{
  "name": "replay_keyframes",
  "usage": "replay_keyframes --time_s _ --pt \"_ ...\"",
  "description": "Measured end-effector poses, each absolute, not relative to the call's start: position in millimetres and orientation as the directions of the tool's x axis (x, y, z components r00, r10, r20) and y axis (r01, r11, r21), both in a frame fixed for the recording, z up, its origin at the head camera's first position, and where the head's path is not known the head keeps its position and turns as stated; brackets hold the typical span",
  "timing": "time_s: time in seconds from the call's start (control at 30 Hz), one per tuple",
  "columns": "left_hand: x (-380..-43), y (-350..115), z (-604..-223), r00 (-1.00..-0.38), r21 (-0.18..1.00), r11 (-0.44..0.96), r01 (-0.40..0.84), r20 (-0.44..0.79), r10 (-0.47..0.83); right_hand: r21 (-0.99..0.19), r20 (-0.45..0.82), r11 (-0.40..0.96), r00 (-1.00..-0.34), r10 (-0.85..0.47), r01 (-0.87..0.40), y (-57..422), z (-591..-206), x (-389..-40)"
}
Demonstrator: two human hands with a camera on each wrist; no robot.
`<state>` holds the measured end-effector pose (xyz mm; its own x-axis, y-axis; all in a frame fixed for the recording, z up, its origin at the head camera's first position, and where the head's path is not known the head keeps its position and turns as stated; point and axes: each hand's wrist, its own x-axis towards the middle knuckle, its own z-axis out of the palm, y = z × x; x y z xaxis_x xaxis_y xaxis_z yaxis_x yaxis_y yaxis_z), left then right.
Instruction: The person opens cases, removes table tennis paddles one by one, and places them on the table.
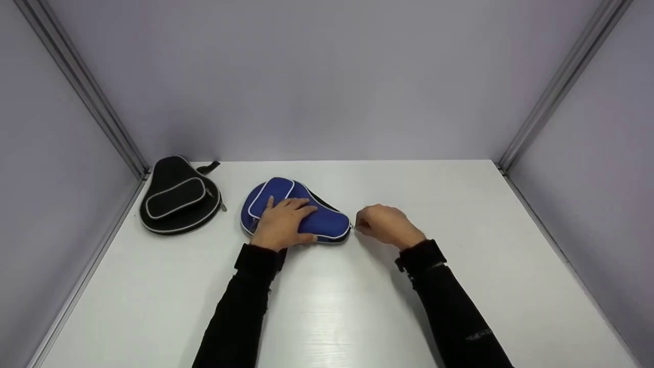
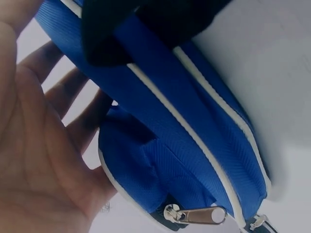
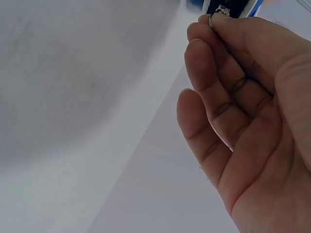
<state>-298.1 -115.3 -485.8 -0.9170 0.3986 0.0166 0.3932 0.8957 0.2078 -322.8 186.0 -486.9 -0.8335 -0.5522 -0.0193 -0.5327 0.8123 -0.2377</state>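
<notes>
A blue table tennis paddle case with white piping lies on the white table, its narrow end to the right. My left hand rests on top of it with fingers spread. In the left wrist view, a metal zipper pull hangs at the small front pocket, and a dark strap crosses the case's side. At the narrow end, my right hand pinches the main zipper's pull between thumb and forefinger. The right wrist view shows the zipper slider just beyond those fingertips.
To the left lies a black paddle case of similar shape, with grey piping, a front pocket and a short strap. Pale panels with metal corner posts enclose the table at the back and sides.
</notes>
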Motion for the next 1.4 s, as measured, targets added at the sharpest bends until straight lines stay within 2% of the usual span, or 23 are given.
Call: replay_keyframes --time_s 0.23,0.7,1.1,1.4 --pt "-297 -113 -486 -0.922 0.206 0.901 0.383 0.03 0.385 -0.191 -0.044 0.798 -0.807 -0.589 -0.572 180 -481 -317" --pt "-298 -110 -489 -0.922 0.183 0.904 0.386 0.044 0.384 -0.251 -0.092 0.782 -0.79 -0.606 -0.57 162 -474 -302" --pt "-309 -113 -507 -0.908 0.196 0.886 0.419 0.116 0.404 -0.166 0.051 0.761 -0.776 -0.629 -0.628 133 -483 -284" --pt "-297 -111 -488 -0.913 0.177 0.895 0.408 0.057 0.405 -0.122 0.105 0.763 -0.772 -0.627 -0.635 126 -483 -278"
